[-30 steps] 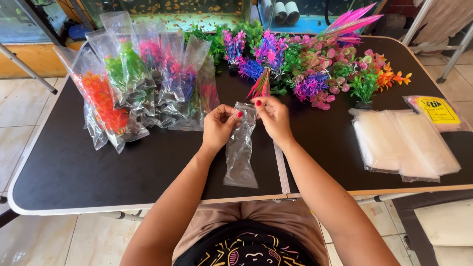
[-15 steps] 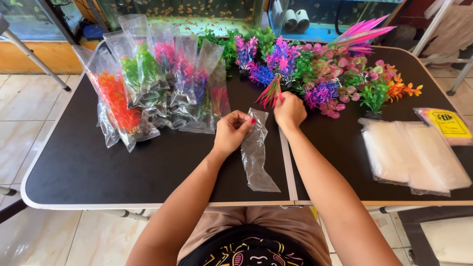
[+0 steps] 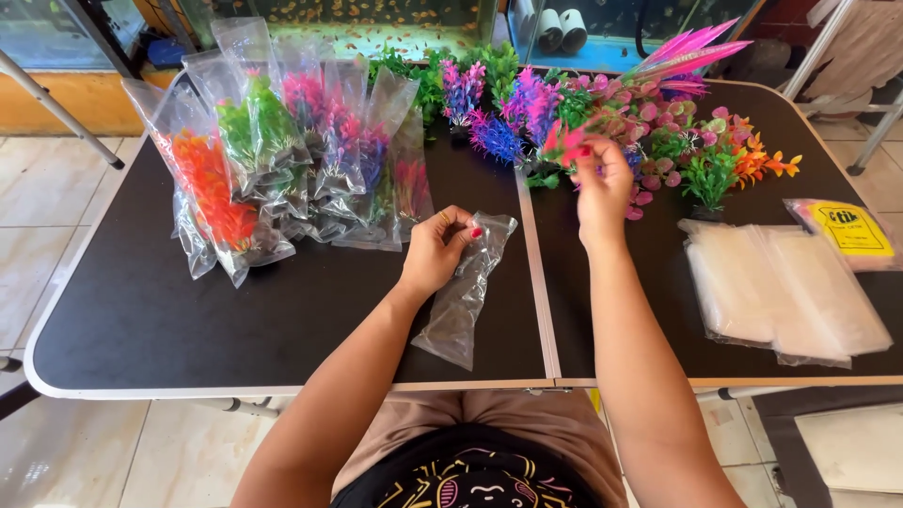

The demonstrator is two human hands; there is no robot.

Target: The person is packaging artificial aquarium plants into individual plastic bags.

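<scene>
My left hand (image 3: 438, 250) pinches the top of a clear plastic bag (image 3: 461, 301) that lies limp on the black folding table (image 3: 141, 310). My right hand (image 3: 600, 183) is raised farther back, fingers closed on a small red and pink artificial plant (image 3: 567, 141) at the near edge of the loose plant pile (image 3: 649, 122). The bag holds nothing.
Several bagged artificial plants (image 3: 282, 160) lie in a row at the back left. A stack of clear bags (image 3: 781, 292) and a yellow-labelled packet (image 3: 847, 230) sit at the right. Glass aquariums (image 3: 376, 23) stand behind the table. Tiled floor surrounds it.
My right hand has moved away from the bag mouth and back to the plant pile, carrying the red-pink plant. My left hand keeps the bag, which has shifted slightly.
</scene>
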